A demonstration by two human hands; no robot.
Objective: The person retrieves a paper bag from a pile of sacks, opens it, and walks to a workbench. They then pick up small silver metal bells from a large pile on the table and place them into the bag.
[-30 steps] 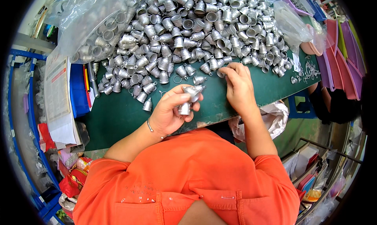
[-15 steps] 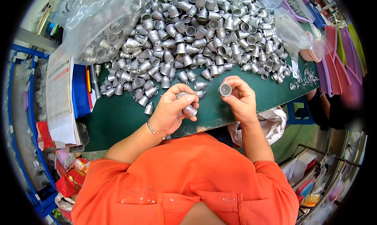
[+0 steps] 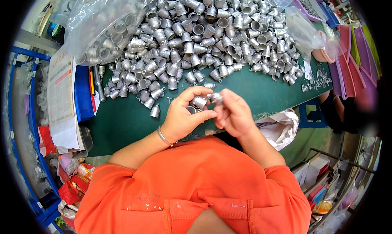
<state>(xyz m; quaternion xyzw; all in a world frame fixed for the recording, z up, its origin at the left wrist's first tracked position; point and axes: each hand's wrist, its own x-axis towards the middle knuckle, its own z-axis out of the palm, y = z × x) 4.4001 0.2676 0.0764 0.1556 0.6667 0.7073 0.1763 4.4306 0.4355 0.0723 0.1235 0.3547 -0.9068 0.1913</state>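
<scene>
My left hand (image 3: 182, 113) curls around a few small silver metal bells (image 3: 199, 102), some showing their hollow mouths. Close against it, my right hand (image 3: 235, 113) pinches another silver bell (image 3: 215, 98), smeared by motion, between thumb and fingers. Both hands hover over the near edge of the green tabletop (image 3: 134, 132). Beyond them spreads a large heap of the same bells (image 3: 204, 38), lying at all angles. One bell (image 3: 155, 110) lies by itself on the table left of my left hand.
A clear plastic bag (image 3: 108, 26) with bells covers the heap's left side. Papers (image 3: 61, 99) and a blue tray (image 3: 83, 97) stand at the left edge. Small metal rings (image 3: 322, 79) lie at the right, near pink and purple bins (image 3: 347, 66). A white sack (image 3: 281, 130) sits below the table.
My right hand has moved left with its bell, up to my left hand. The left hand has turned and opened somewhat, showing more of the bells in it.
</scene>
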